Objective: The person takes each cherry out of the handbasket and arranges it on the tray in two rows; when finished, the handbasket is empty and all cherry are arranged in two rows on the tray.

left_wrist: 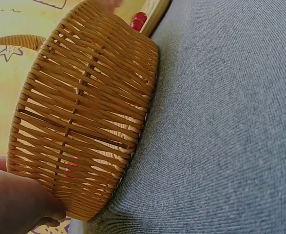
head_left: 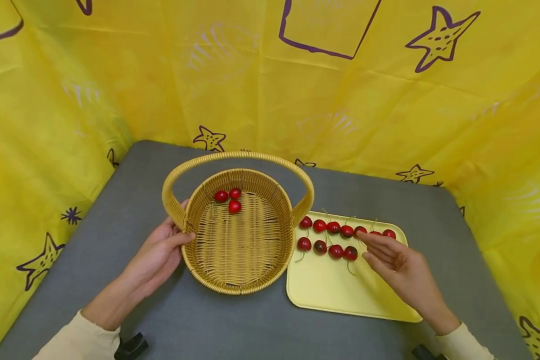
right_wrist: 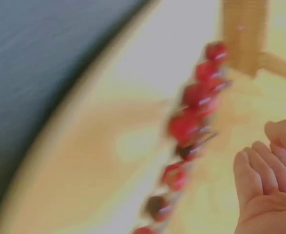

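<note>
A round woven basket (head_left: 240, 252) with a tall arched handle stands left of the middle of the table. My left hand (head_left: 155, 255) grips its left rim by the handle's foot, thumb over the edge and fingers outside; in the left wrist view the hand (left_wrist: 23, 202) holds the wicker wall (left_wrist: 79, 112). Three red cherries (head_left: 235, 206) lie inside, towards the back left. Over the yellow tray (head_left: 333, 295) hovers my right hand (head_left: 402, 270), holding nothing, its fingers nearly straight near two rows of cherries (head_left: 336, 251). It partly hides the back row's right end.
The tray's left edge lies close against the basket's right side. A grey cloth (head_left: 261, 330) covers the table. Yellow patterned curtains (head_left: 270, 100) hang behind and at both sides. Thin green stems (head_left: 352, 270) stick out from some cherries.
</note>
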A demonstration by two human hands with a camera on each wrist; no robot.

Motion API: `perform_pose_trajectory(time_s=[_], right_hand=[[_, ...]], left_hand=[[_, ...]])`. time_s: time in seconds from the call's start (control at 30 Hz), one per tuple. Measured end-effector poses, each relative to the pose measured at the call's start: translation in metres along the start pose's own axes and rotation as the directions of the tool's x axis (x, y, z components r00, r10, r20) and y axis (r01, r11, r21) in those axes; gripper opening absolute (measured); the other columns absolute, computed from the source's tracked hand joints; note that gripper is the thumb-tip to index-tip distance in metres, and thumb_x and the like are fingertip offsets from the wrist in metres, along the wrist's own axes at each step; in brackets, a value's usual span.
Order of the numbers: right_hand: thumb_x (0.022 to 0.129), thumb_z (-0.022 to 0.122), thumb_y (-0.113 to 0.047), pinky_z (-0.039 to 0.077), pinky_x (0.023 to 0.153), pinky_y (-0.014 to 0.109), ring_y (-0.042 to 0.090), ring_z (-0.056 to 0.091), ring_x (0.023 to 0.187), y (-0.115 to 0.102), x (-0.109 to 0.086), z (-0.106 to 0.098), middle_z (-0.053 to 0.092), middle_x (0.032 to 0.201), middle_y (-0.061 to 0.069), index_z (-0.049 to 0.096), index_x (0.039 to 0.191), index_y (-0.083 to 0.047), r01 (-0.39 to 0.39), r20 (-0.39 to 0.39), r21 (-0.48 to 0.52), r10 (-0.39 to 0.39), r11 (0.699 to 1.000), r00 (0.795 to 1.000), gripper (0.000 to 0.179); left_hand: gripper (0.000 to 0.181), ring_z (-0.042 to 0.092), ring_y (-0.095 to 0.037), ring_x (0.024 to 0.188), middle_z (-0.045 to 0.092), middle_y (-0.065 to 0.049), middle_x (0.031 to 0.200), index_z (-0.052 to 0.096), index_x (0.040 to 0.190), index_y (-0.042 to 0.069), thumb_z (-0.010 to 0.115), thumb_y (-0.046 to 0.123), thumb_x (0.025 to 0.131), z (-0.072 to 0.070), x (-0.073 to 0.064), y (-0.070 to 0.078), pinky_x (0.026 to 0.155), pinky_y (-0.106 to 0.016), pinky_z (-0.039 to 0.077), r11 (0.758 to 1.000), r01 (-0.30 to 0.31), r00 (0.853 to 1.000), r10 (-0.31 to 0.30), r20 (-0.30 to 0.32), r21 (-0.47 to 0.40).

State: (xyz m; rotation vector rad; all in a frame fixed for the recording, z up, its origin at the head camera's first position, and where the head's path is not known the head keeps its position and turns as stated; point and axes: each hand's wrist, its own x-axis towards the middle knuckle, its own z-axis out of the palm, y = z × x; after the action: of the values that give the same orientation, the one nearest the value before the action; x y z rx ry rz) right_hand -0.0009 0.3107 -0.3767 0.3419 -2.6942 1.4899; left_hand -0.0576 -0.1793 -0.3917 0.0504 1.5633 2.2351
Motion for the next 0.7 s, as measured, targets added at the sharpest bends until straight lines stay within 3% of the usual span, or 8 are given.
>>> perform_pose_trajectory(time_s=[0.17, 0.33, 0.43, 0.57, 0.7], right_hand=[[0.094, 0.071, 0.01, 0.056, 0.097, 0.033, 0.023, 0.066, 0.129, -0.048, 0.01, 0.012, 0.068, 0.141, 0.013, 0.066, 0.142, -0.008, 0.072, 0.005, 0.13, -0.073, 0.989, 0.997, 0.052], [0.094, 0.07, 0.013, 0.053, 0.102, 0.036, 0.031, 0.062, 0.134, -0.088, 0.023, 0.049, 0.065, 0.146, 0.015, 0.064, 0.145, -0.007, 0.153, 0.011, 0.265, -0.162, 0.952, 0.987, 0.056], [0.096, 0.07, 0.009, 0.05, 0.107, 0.037, 0.028, 0.056, 0.14, -0.108, 0.037, 0.076, 0.061, 0.151, 0.006, 0.061, 0.149, -0.011, 0.164, 0.037, 0.32, -0.185, 0.933, 0.982, 0.058], [0.101, 0.073, -0.011, 0.052, 0.106, 0.031, 0.016, 0.053, 0.143, -0.123, 0.061, 0.111, 0.056, 0.156, -0.007, 0.055, 0.155, -0.018, 0.15, 0.085, 0.259, -0.177, 0.954, 0.981, 0.057], [0.102, 0.073, -0.029, 0.054, 0.103, 0.032, 0.01, 0.054, 0.14, -0.122, 0.084, 0.14, 0.053, 0.158, -0.009, 0.052, 0.157, -0.023, 0.098, 0.129, 0.165, -0.12, 0.981, 0.984, 0.06]], left_hand=[[0.087, 0.0, -0.016, 0.162, -0.007, 0.001, 0.178, -0.007, 0.171, 0.016, 0.044, -0.009, 0.105, 0.001, 0.0, 0.001, 0.13, -0.034, 0.007, 1.0, -0.012, 1.0, 0.012, 0.0, -0.01], [0.087, -0.001, -0.017, 0.162, -0.009, 0.0, 0.178, -0.008, 0.17, 0.015, 0.042, -0.01, 0.104, 0.001, 0.0, 0.001, 0.13, -0.034, 0.007, 1.0, -0.007, 1.0, 0.007, 0.002, -0.016], [0.086, 0.0, -0.017, 0.162, -0.008, 0.0, 0.178, -0.008, 0.17, 0.015, 0.042, -0.01, 0.105, 0.0, -0.001, 0.002, 0.13, -0.034, 0.008, 1.0, -0.004, 1.0, 0.004, 0.003, -0.008], [0.086, 0.001, -0.018, 0.162, -0.005, -0.001, 0.178, -0.006, 0.171, 0.016, 0.042, -0.009, 0.105, 0.0, 0.0, 0.001, 0.13, -0.035, 0.01, 1.0, -0.013, 1.0, 0.013, 0.006, -0.004], [0.085, 0.003, -0.019, 0.162, -0.001, -0.003, 0.178, -0.005, 0.171, 0.015, 0.042, -0.01, 0.105, 0.0, 0.0, -0.001, 0.13, -0.039, 0.007, 1.0, -0.014, 1.0, 0.014, 0.011, -0.02]])
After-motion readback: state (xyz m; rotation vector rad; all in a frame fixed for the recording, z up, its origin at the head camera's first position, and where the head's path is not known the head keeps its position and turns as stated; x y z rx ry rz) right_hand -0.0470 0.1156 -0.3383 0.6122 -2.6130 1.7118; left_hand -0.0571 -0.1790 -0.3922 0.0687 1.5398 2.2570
